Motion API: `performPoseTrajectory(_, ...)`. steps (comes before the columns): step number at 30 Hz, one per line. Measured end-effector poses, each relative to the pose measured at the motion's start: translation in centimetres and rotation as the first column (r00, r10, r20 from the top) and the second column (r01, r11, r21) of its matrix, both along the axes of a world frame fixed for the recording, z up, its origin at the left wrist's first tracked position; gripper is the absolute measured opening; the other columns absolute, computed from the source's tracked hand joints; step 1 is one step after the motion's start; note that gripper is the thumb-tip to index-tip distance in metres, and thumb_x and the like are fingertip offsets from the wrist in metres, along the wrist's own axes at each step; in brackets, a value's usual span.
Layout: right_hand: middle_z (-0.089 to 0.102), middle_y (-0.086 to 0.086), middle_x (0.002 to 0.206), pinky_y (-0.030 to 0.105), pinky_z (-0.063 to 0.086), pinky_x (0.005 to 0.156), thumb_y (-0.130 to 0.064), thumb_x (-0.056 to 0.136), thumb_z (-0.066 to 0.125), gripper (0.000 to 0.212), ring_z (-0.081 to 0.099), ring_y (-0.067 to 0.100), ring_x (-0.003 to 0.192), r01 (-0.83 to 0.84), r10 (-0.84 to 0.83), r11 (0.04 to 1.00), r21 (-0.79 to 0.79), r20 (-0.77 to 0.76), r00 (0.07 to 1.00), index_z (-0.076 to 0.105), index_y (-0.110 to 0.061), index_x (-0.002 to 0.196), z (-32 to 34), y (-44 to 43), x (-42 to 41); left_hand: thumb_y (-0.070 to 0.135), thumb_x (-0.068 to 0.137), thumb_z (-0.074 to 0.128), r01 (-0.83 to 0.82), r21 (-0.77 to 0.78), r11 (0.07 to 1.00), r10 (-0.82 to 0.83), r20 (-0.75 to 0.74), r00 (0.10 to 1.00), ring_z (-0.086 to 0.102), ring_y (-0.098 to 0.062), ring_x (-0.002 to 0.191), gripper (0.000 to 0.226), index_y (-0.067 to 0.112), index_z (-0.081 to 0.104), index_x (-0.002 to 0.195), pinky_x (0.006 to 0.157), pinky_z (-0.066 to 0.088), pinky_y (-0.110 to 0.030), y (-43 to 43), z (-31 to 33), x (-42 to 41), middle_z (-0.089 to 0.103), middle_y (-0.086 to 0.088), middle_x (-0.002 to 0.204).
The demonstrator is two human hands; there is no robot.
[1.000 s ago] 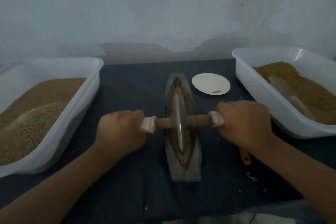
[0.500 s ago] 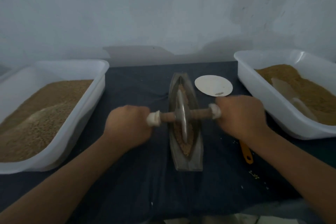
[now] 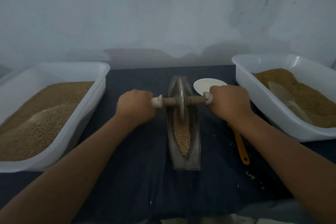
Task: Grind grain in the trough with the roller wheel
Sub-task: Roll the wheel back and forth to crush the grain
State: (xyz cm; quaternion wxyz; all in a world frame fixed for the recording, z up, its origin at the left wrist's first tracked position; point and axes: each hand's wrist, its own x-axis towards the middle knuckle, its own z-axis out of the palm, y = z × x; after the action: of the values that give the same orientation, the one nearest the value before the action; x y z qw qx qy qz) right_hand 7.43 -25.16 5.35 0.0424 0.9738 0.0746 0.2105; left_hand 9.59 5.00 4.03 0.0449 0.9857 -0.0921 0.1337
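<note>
A boat-shaped metal trough [image 3: 196, 152] lies lengthwise on the dark cloth in the middle. Brown grain [image 3: 182, 135] fills its groove. The roller wheel [image 3: 180, 100], a thin metal disc on a wooden axle with white end caps, stands upright in the far half of the trough. My left hand [image 3: 135, 108] grips the left end of the axle. My right hand [image 3: 229, 102] grips the right end. The handle parts inside my fists are hidden.
A white tub [image 3: 87, 120] of grain stands at the left. A second white tub [image 3: 261, 107] at the right holds brown grain and a pale scoop [image 3: 283, 96]. A white saucer [image 3: 201, 84] lies behind my right hand. An orange-handled tool [image 3: 241, 148] lies right of the trough.
Both hands have pushed the roller wheel away from me, from the trough's middle to its far half, uncovering the grain in the near half.
</note>
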Motion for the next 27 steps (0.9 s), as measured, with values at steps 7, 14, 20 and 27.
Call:
performPoseTrajectory(7,0.036,-0.015,0.052,0.031,0.043,0.043,-0.055,0.082,0.048,0.029,0.041,0.006,0.046,-0.084,0.081,0.995,0.050,0.050,0.995,0.041,-0.033,0.065,-3.4,-1.7,-5.3,0.046,0.071,0.069,0.168,0.115,0.979,-0.189,0.202,0.961,0.047,-0.014,0.043,0.041,0.032,0.032,0.062,0.044,0.031,-0.023,2.1,-1.7,-5.7,0.036,0.013,0.052)
performPoseTrajectory(14,0.043,-0.008,0.058,0.027,0.034,0.049,-0.030,0.092,0.065,0.036,0.038,0.012,0.050,0.062,-0.064,0.998,0.025,0.069,0.996,0.041,-0.026,0.064,0.1,0.9,3.0,0.064,0.085,0.063,0.004,-0.031,0.999,-0.004,0.007,1.000,0.067,-0.027,0.078,0.045,0.025,0.049,0.067,0.065,0.046,-0.033,-1.0,0.9,3.3,0.068,0.002,0.082)
performPoseTrajectory(20,0.042,-0.010,0.055,0.033,0.043,0.045,-0.035,0.084,0.072,0.033,0.043,0.012,0.046,-0.082,0.081,0.997,0.008,0.024,0.996,0.044,-0.030,0.067,-0.8,-0.7,-3.9,0.053,0.077,0.060,0.105,0.065,0.992,-0.112,0.120,0.986,0.047,-0.014,0.049,0.035,0.031,0.038,0.060,0.047,0.032,-0.026,1.9,-1.5,-4.6,0.051,0.011,0.057)
performPoseTrajectory(27,0.046,-0.010,0.057,0.031,0.044,0.045,-0.047,0.092,0.062,0.032,0.047,0.015,0.047,-0.103,0.099,0.994,0.041,0.089,0.991,0.051,-0.026,0.071,-1.8,-1.1,-2.2,0.046,0.081,0.064,0.085,0.005,0.996,-0.085,0.056,0.995,0.061,-0.022,0.062,0.032,0.027,0.046,0.063,0.056,0.044,-0.030,0.8,-0.6,-1.7,0.055,0.010,0.064)
